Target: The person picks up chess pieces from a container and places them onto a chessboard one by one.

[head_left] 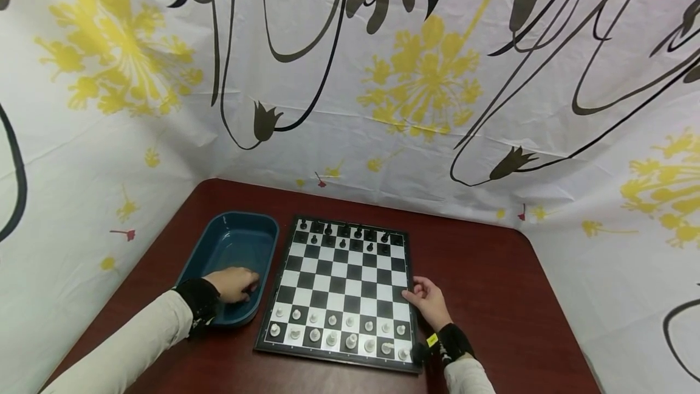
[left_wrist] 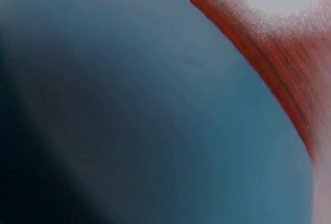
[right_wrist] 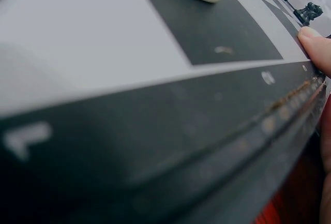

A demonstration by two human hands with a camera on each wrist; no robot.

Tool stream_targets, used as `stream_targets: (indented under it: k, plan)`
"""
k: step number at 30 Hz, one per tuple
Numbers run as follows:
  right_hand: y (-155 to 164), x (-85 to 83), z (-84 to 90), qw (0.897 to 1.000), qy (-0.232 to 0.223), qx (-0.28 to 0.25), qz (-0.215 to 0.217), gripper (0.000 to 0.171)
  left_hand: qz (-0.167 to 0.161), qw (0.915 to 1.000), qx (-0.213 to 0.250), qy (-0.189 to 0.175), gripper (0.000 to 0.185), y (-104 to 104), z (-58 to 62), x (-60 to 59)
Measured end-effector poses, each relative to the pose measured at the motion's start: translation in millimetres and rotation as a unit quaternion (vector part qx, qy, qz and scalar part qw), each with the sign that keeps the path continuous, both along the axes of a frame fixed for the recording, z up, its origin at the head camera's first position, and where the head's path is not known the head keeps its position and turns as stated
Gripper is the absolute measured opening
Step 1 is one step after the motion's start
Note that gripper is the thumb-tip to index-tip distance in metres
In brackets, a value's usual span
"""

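Note:
A chessboard (head_left: 339, 287) lies on the table, with white chess pieces (head_left: 351, 340) in two rows along its near side. Several black chess pieces (head_left: 358, 233) stand at the far side, and some appear in the right wrist view too. My right hand (head_left: 429, 304) grips the board's right edge, its thumb (right_wrist: 312, 42) on top and the other fingers at the side. Inside the blue tray (head_left: 235, 219), left of the board, is my left hand (head_left: 234, 284), fingers bent downward. Whether those fingertips hold anything is hidden. The left wrist view has only the tray's blurred wall (left_wrist: 222, 120) and some table.
The dark red table (head_left: 476, 272) extends right of the board and behind it. A white patterned cloth (head_left: 328, 96) hangs along the table's back and sides. The tray's raised rim stands close to the board's left edge.

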State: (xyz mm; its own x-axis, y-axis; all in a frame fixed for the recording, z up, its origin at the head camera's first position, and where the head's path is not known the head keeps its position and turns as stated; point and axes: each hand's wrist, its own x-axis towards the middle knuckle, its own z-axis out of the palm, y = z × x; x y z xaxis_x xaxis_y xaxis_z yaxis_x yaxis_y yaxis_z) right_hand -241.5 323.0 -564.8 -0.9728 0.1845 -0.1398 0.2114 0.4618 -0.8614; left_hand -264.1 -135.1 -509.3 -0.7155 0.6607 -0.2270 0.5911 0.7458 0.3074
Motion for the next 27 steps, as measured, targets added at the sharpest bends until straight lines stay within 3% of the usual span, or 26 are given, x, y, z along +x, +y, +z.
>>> stream_targets:
  k: [5, 12, 16, 27]
  plan:
    - [1, -0.2, 0.9, 1.0, 0.001, -0.002, -0.002, 0.046, 0.021, 0.9997, -0.011, 0.006, 0.021, 0, 4.2, -1.1]
    - [1, 0.6, -0.1, 1.0, 0.004, -0.013, 0.007, 0.047, -0.009, 0.9995, 0.021, 0.02, 0.02, -7, 11.2, -6.5]
    - [0, 1.2, 1.3, 1.0, 0.009, -0.014, 0.008, 0.047, 0.012, 0.9995, 0.018, 0.021, 0.019, -12, 18.5, -14.9]
    - [0, 1.8, 3.1, 1.0, 0.01, -0.015, 0.009, 0.048, 0.046, 0.9975, 0.04, 0.037, 0.011, -18, 60.0, -50.1]
